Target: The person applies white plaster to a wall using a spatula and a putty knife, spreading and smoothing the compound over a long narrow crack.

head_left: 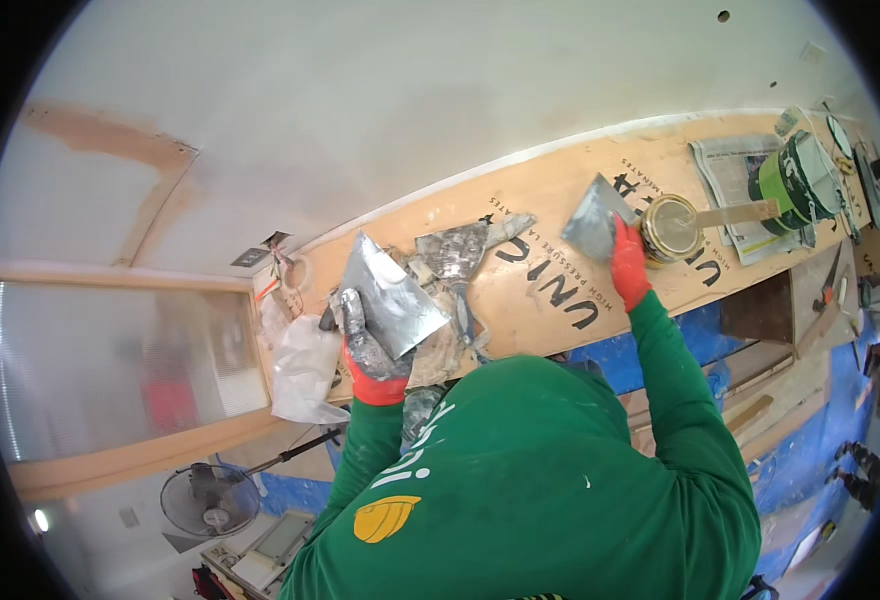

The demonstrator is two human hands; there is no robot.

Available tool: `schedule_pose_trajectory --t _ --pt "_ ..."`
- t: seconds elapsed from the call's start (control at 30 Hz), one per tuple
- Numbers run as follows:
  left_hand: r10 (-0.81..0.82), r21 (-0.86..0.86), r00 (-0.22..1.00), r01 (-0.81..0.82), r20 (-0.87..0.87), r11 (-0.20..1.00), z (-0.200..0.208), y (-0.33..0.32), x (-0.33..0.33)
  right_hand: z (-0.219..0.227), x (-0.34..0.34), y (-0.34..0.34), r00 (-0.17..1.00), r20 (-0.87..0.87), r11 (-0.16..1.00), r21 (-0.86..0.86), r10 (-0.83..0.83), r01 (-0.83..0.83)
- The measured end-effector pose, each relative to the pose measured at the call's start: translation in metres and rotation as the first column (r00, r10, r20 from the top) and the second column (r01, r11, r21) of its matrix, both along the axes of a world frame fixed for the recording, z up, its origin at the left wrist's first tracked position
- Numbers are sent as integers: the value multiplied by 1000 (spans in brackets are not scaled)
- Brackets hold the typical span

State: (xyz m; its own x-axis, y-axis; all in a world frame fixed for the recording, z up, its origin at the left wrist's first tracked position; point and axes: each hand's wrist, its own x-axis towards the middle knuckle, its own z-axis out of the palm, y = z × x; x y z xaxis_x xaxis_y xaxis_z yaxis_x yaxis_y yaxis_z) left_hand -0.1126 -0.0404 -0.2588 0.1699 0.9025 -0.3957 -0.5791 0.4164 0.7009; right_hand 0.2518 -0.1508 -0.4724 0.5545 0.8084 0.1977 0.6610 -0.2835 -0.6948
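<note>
One broad metal plate (405, 307) is clasped in your gloved left hand (372, 358); your right hand (628, 262) pinches a scraper (588, 224) beside a round tin (667, 252).

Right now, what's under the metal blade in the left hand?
Parts of the left hand and wooden board show around the metal blade; whatever's directly underneath is covered.

Red gloves (632, 270), silvery blades (397, 303), green shirt (550, 460)

The metal blade (400, 305) hides part of the left hand (368, 352). The red patch (169, 402) in the cloudy panel (80, 370) (at left) is blurred past naming.
</note>
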Motion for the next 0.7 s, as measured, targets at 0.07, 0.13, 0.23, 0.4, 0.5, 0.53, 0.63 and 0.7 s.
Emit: schedule_pose_trajectory --t 0.07,0.13,0.23,0.4,0.5,0.53,0.63,0.7 --pt "51 379 852 177 -520 908 -58 16 -40 -10 7 -23 1000 23 1000 -1 -20 20" --pt "63 425 771 278 -634 861 -72 25 -51 -20 16 -43 998 52 993 117 -32 26" --pt "-41 323 879 218 -476 921 -74 29 -54 -1 15 -64 992 -123 979 201 -8 33" --pt "772 719 406 688 -490 94 -65 36 -43 70 -98 -40 524 -804 858 456 283 236" --pt "617 679 588 725 -523 -116 -47 38 -41 101 -168 -13 -15 -973 898 208 232 388" --pt "491 654 640 737 -592 -171 -20 36 -33 138 -186 -10 -190 -946 921 189 264 340" --pt "174 610 678 725 -715 -321 22 33 -6 159 -210 -9 67 -906 886 423 418 189" --pt "237 538 619 776 -748 -328 14 45 -21 141 -211 -8 856 -354 830 539 375 -141"
